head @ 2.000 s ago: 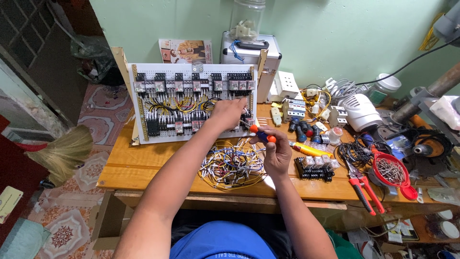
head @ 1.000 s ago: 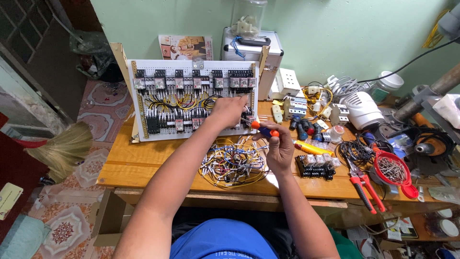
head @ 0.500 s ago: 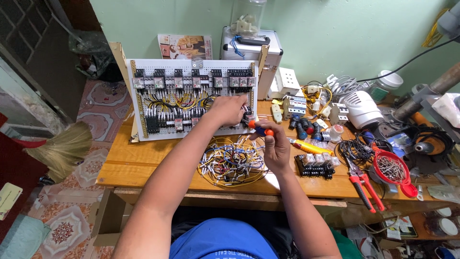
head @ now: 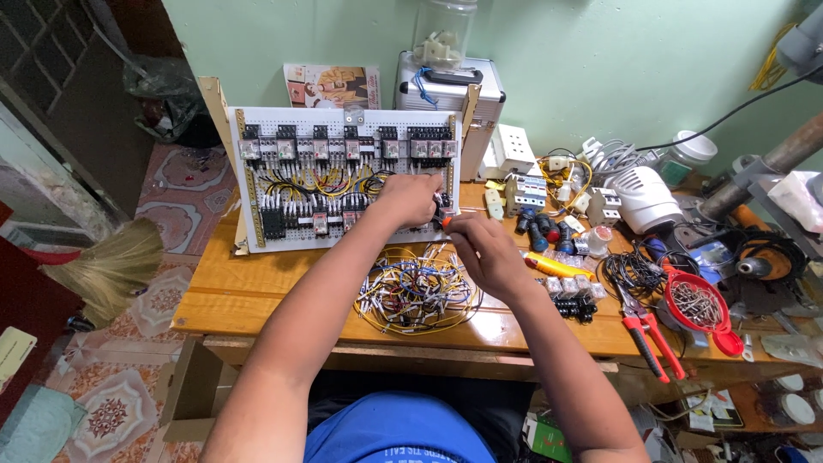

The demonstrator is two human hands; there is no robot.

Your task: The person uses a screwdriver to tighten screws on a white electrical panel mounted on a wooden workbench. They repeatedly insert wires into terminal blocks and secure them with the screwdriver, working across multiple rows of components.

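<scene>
Wiring board point(head: 343, 176), white and perforated, stands tilted back near the far edge of the table point(head: 249, 287), leaning toward the green wall, with rows of black relays along its top and a tangle of yellow and black leads across its middle. My left hand point(head: 410, 199) rests against the board's lower right corner, fingers curled in on the parts there; whether that grip pinches a lead I cannot tell. My right hand point(head: 484, 249) sits just beside it, its grip pressed together around a screwdriver point(head: 446, 221) whose orange handle end shows at my fingertips, the tip aimed at the board's right edge. Both hands are close together, nearly touching, so there is little room between them.

Just under my wrists lies a loose bundle of wires point(head: 416, 291), spreading toward the near edge of the table. To the left of it the wood is bare up to the table's left edge, giving my left forearm free room. To the right the room is tight: a yellow-handled tool point(head: 557, 266) and a row of black terminal blocks point(head: 574, 300) lie near my right forearm, and red pliers point(head: 651, 339) and a red strainer of small metal parts point(head: 699, 304) sit farther out. A silver case point(head: 446, 90) stands behind the board's right corner.
</scene>
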